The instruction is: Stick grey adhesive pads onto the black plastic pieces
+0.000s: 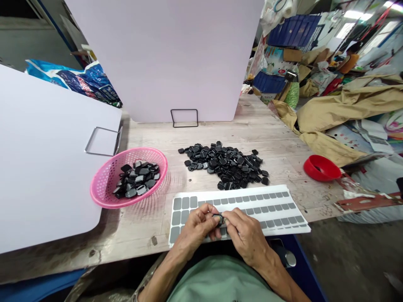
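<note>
Just above the sticker sheet (297,228), my left hand (199,225) grips a small black plastic piece (219,219) between thumb and fingers. My right hand (246,233) is closed in a pinch at the piece's right edge; whether a sticker is in its fingertips is too small to see. The white sheet carries rows of grey rounded stickers, large ones at the left and smaller ones to the right, and both hands cover part of it. Beyond it lies a loose heap of black plastic pieces (225,162).
Left of the heap, a pink basket (100,191) holds similar pieces with grey faces. White boards (176,54) stand at the back and left, with wire stands (184,126). A red round container (321,168) sits near the table's right edge. Brown cloth (346,105) lies beyond.
</note>
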Available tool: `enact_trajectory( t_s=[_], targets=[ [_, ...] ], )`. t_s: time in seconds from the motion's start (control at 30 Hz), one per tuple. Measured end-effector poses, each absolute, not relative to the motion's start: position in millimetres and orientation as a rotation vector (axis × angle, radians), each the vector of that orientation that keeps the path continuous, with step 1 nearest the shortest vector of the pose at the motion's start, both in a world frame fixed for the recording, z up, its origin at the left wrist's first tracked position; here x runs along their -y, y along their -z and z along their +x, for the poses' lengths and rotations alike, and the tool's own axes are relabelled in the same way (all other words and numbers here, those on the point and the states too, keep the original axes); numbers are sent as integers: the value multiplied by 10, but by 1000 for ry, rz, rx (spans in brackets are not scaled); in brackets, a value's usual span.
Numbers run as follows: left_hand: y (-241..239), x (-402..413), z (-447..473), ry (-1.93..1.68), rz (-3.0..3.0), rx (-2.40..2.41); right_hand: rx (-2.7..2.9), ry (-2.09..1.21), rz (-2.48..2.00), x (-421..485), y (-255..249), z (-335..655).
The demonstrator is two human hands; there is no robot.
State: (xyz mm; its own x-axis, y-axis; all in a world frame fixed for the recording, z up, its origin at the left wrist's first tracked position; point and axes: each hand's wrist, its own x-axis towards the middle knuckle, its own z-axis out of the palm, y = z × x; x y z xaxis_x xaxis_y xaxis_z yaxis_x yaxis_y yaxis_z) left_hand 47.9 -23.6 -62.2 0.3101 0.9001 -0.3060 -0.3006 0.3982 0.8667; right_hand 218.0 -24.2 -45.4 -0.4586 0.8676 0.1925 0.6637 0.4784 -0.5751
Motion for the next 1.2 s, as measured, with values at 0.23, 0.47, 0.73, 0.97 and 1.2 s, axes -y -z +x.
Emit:
enact_trajectory(
  t_s=[0.23, 0.47, 0.73, 0.97, 1.2],
  targets=[
    [598, 225, 429, -932, 851, -1033, 2313, -547, -1263, 214, 451, 2106],
    [649, 248, 452, -928, 797, -1052, 2345, -603, -1273, 237, 408, 2050],
    [572, 268, 77, -1083, 1071, -1463, 2210, -442, -1517, 60, 487, 2259],
    [583, 554, 109, -788, 1546, -1409, 2492, -491, -1548, 176, 451, 2167],
    [662, 484, 218, -665, 1823, -1356, 2603, -351, -1555, 256, 496, 1997]
  ],
)
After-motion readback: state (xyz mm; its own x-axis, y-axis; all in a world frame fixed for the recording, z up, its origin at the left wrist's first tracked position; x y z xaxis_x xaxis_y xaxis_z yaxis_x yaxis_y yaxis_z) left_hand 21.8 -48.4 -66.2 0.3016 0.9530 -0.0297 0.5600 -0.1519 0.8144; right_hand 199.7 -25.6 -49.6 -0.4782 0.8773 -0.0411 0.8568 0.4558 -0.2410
